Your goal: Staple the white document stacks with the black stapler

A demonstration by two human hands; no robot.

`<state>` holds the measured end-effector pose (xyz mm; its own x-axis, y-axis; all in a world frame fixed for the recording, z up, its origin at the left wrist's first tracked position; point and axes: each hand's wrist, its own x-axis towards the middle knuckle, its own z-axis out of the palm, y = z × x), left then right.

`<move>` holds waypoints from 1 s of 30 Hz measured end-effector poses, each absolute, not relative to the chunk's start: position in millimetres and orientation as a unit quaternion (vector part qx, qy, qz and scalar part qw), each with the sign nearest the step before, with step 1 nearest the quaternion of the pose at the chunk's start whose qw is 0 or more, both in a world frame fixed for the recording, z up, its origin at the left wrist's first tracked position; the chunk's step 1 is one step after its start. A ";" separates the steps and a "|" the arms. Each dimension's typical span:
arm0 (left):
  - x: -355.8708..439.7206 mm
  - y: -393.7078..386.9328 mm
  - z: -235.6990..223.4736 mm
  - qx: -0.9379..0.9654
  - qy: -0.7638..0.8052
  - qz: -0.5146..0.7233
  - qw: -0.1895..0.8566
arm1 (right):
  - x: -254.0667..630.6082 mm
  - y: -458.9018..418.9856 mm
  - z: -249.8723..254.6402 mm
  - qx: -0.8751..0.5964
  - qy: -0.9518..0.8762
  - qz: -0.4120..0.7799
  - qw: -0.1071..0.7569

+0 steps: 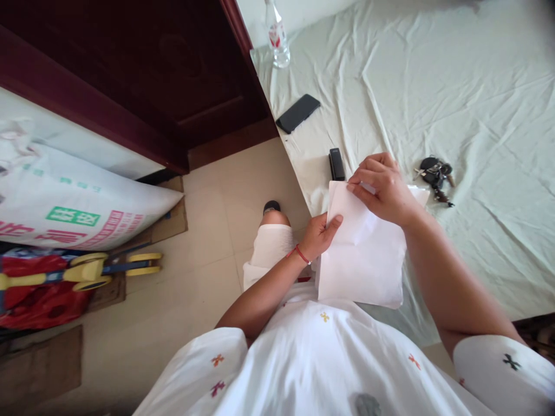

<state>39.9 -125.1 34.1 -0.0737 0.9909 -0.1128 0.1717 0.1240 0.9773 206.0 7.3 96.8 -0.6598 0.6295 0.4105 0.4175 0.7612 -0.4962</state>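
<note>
A stack of white paper sheets (364,266) rests at the near edge of the cloth-covered table, close to my body. My left hand (319,234) grips the stack's left edge, thumb on top and the other fingers underneath. At the far edge of the sheets, my right hand (381,185) pinches the paper near the top left corner, fingers bent together. Just beyond that corner lies a small black stapler (336,164). A bunch of keys (437,176) with a dark fob is to the right of my right hand.
A black phone (298,113) and a clear bottle (278,43) are farther back on the pale tablecloth (477,104). On the floor at left stand a big white printed sack (87,190) and a yellow-and-blue wheeled toy (91,271). Behind is a dark red door (143,63).
</note>
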 end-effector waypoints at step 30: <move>45.8 -128.8 33.8 0.483 0.580 0.443 0.484 | 200.2 -10.1 111.2 -0.271 -0.882 0.202 0.329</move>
